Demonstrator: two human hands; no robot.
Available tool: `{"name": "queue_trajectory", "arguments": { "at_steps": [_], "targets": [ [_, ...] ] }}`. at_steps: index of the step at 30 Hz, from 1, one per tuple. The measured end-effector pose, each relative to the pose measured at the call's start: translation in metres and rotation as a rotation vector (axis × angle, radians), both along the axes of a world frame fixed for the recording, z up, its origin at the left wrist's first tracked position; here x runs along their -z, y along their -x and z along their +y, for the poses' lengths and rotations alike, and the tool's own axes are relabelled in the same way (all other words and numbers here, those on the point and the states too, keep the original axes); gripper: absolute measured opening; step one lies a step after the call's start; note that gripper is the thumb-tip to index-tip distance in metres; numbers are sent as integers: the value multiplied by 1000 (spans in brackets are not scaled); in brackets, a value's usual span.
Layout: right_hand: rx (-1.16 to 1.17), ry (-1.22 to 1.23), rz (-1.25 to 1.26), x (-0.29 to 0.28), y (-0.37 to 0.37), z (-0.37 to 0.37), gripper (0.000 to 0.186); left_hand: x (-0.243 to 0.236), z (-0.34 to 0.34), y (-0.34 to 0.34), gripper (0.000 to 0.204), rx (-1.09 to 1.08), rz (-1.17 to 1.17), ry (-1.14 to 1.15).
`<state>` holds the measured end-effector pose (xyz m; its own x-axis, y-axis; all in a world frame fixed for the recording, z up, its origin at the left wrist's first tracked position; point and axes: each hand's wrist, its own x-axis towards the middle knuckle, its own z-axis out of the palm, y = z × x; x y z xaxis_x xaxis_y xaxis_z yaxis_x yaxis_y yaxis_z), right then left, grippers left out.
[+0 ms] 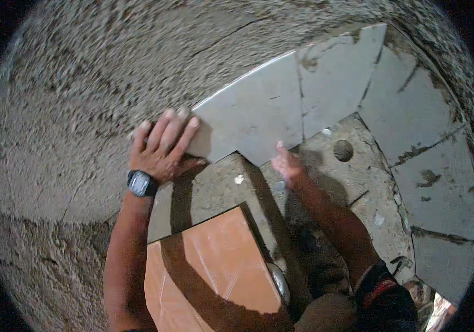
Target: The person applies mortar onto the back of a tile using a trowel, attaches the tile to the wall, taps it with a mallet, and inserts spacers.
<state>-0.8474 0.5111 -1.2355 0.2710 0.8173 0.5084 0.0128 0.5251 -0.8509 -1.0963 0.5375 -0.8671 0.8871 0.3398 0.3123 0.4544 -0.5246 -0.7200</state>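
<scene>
A pale grey wall tile (253, 110) stands against the rough wall, its upper edge showing as a bright line. My left hand (165, 146), with a dark watch (143, 183) on the wrist, lies over the tile's left end, fingers spread and pointing up. My right hand (288, 164) is at the tile's lower edge, one digit pointing up. Its other fingers are mostly hidden, so I cannot tell whether it grips the edge. Another grey tile (339, 77) adjoins on the right, with a dark joint between them.
An orange-brown flat slab (215, 265) lies nearest me, crossed by shadows. Rough concrete (378, 191) with a round hole (343, 150) lies inside the row of tiles. More grey tiles (441, 182) curve down the right side. Coarse plaster wall (76, 122) rises at left.
</scene>
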Motion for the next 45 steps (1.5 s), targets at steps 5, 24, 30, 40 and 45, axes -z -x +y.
{"name": "queue_trajectory", "arguments": {
  "at_steps": [5,24,30,40,45],
  "targets": [
    [-209,219,-295,4,-16,-8,66,1,-2,0,88,-46,-9,35],
    [-276,781,348,-13,-10,5,41,17,-3,0,102,-49,-67,69],
    [-240,1063,751,-4,-10,7,71,17,-2,-2,100,-6,-93,60],
    [-399,1036,427,-29,-29,3,45,14,-7,-10,93,-23,-104,40],
    [-232,811,-209,-36,-32,-44,34,17,-6,-9,90,0,-171,59]
  ]
}}
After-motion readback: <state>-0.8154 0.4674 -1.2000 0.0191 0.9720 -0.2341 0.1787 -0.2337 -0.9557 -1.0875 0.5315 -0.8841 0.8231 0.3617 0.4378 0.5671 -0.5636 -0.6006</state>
